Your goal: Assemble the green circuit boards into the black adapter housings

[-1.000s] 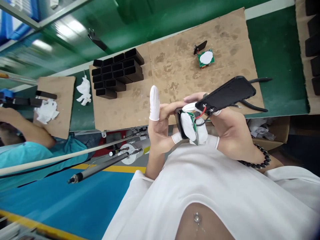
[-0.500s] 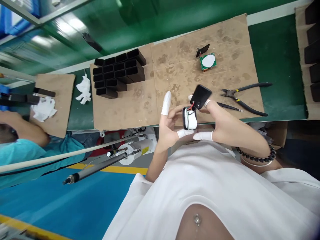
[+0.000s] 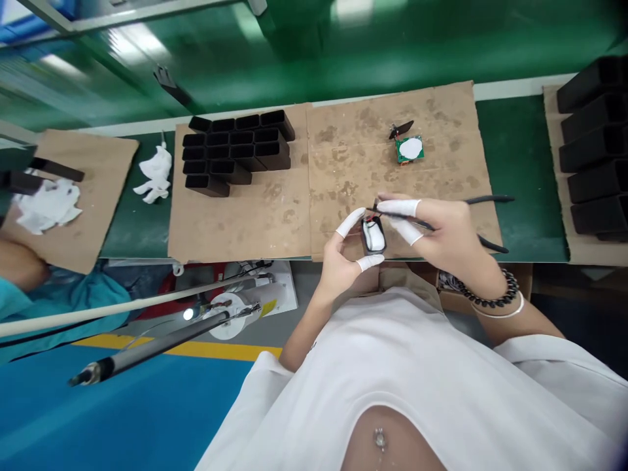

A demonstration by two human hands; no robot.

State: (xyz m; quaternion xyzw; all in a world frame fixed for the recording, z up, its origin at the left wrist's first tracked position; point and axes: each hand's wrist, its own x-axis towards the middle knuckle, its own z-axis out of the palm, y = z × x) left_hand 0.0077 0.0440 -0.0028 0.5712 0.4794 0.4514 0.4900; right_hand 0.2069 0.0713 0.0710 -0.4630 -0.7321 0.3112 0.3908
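Observation:
My left hand, with white finger cots, grips a small black case at the bench's front edge. The case's open end faces up and shows a white-covered part inside. My right hand, also in finger cots, pinches dark tweezers. Their tips reach the top of the case, by a red wire. A black end cover there is mostly hidden by the fingers. Behind my right hand, the pliers' handles show; their jaws are hidden.
Cardboard covers the bench. On it lie a green circuit board with a white oval pad and a black plate. Black rectangular tubes stand at left, more tubes at right. White cloth and a co-worker's arm are further left.
My right hand has picked up the tweezers from the cardboard and brought them to the case. The black cover has turned from flat-on to mostly hidden. The view has shifted slightly.

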